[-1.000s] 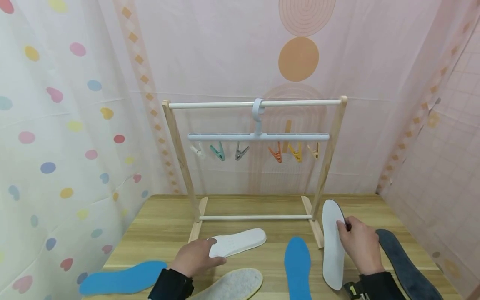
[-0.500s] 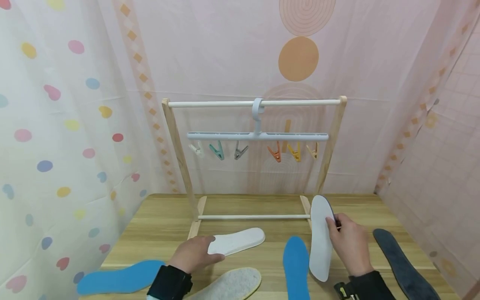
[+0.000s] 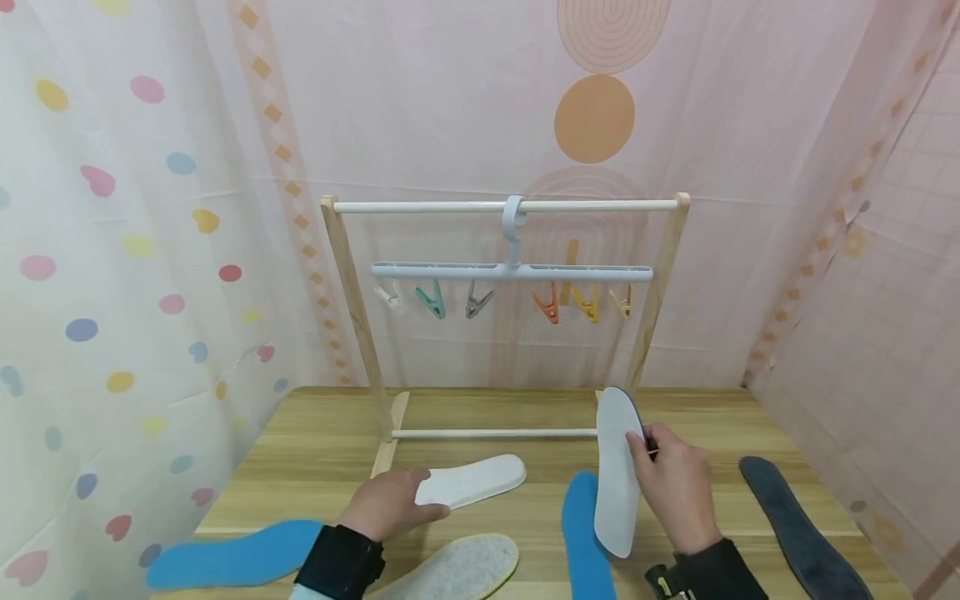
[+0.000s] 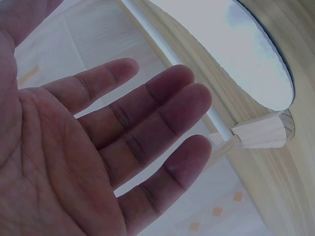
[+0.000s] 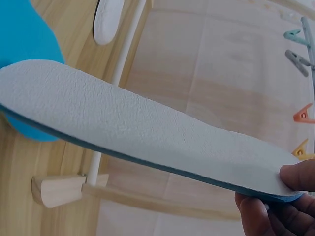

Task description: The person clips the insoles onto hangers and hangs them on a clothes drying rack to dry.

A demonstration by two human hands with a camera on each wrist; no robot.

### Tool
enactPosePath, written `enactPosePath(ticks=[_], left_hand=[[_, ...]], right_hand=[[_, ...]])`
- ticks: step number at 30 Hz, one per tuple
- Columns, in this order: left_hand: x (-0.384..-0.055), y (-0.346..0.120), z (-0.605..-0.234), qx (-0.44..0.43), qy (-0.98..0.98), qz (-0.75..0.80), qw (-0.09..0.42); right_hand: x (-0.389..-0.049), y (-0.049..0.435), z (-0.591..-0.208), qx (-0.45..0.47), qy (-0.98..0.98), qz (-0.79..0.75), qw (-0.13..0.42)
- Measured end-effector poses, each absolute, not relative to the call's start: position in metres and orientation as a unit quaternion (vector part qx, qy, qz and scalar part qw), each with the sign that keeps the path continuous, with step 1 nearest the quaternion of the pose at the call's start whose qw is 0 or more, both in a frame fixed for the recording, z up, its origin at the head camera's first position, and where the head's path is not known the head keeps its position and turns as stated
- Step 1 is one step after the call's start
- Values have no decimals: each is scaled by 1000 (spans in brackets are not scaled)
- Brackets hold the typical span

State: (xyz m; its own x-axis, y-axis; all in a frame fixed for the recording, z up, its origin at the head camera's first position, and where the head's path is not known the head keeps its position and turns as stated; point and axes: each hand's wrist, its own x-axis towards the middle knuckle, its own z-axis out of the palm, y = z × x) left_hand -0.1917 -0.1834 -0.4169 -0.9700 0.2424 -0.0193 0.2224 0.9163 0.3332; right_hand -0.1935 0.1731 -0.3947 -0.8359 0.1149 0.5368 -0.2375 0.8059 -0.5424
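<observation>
Right now the right hand [image 3: 677,490] is pinching a white-topped insole [image 3: 618,479] near one end, thumb on the white face and fingers beneath, and the insole is overlapping part of a blue insole [image 3: 583,533] in the head view. The left hand [image 3: 386,505] is holding nothing, its fingers extending loosely beside a white insole [image 3: 480,481] that is lying on the wooden table [image 3: 315,467]. A grey insole [image 3: 461,569] is lying nearer the person, and a dark insole [image 3: 804,527] is lying beyond the right hand. Behind, six clips are hanging below the hanger [image 3: 457,271].
</observation>
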Motion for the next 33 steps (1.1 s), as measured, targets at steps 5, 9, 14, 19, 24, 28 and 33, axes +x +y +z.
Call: enactPosePath(ticks=[5, 9, 14, 19, 24, 28, 33], left_hand=[[-193, -187, -418, 117, 979, 166, 29], [-194, -188, -418, 116, 979, 161, 33], [-194, -189, -416, 116, 978, 170, 43], [-194, -188, -413, 126, 971, 198, 52], [-195, -188, -411, 134, 968, 209, 48], [-196, -191, -409, 127, 968, 213, 48], [-199, -196, -404, 120, 967, 221, 47]], right_hand=[[-191, 165, -393, 43, -903, 321, 282], [-191, 158, -393, 49, -903, 324, 278], [-193, 150, -394, 61, -900, 324, 286], [-194, 143, -398, 85, -890, 326, 307], [-194, 138, -400, 99, -885, 321, 321], [-194, 134, -401, 104, -884, 319, 325], [-195, 129, -401, 109, -884, 318, 326]])
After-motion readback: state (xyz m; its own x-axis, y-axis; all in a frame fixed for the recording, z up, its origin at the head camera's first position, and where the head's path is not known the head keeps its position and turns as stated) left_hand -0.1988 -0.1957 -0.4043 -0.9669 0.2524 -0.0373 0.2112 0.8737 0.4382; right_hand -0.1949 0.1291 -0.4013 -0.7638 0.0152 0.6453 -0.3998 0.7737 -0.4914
